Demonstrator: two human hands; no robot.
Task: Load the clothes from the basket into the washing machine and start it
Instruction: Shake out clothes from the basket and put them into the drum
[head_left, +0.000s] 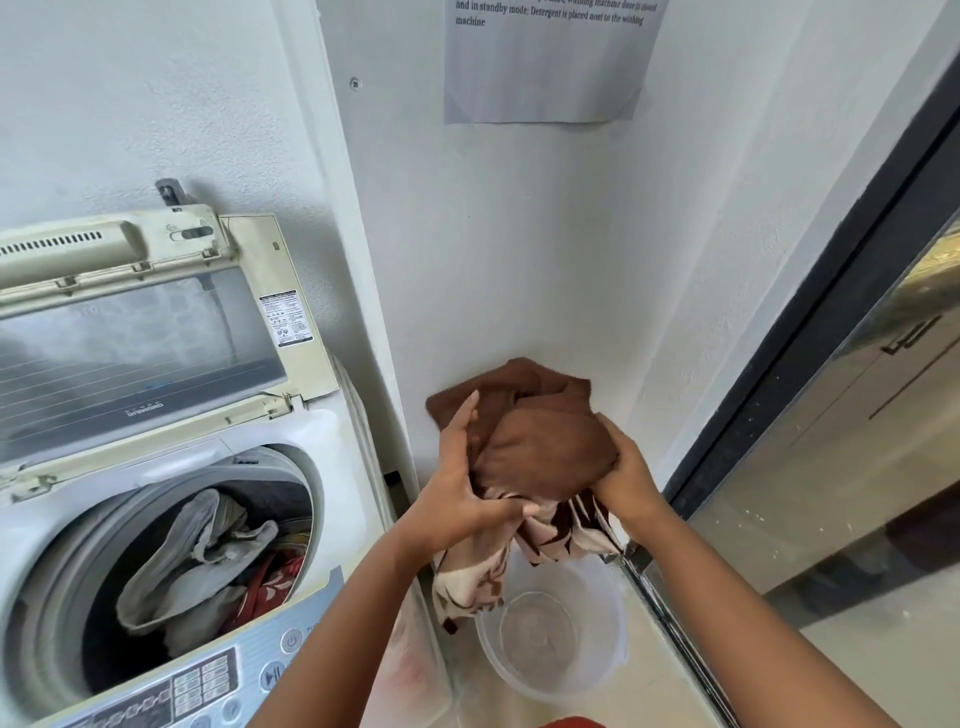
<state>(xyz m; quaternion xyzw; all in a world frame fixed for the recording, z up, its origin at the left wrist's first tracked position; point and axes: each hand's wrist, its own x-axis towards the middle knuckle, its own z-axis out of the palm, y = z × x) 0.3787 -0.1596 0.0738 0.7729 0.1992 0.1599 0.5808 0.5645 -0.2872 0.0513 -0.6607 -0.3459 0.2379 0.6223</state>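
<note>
a bundle of brown cloth (540, 441) with a cream-and-brown patterned cloth (483, 577) hanging from it is held up in both hands. the left hand (467, 493) is curled round the bundle's near left side, with the patterned cloth pinched under its fingers; the right hand (623, 478) is closed on the bundle's right edge. both grips are therefore closed on cloth, and neither hand is free.

directly below the grip a clear plastic basket (618, 660) stands on the floor, and nothing can be made out in it, so this is judged to be the last load. to the left of the grip the washing machine (332, 452) stands with its lid (140, 343) raised, and grey and red clothes (208, 566) already lie in the drum. the control panel (208, 680) lies below and to the left of the grip, at the machine's near edge.

for the step to be done well, the hanging tail should be gathered up before the bundle is carried left, so that it is not caught on the drum rim. the bundle should be released only once it is fully over the opening. afterwards the lid must be lowered and the start button pressed.
</note>
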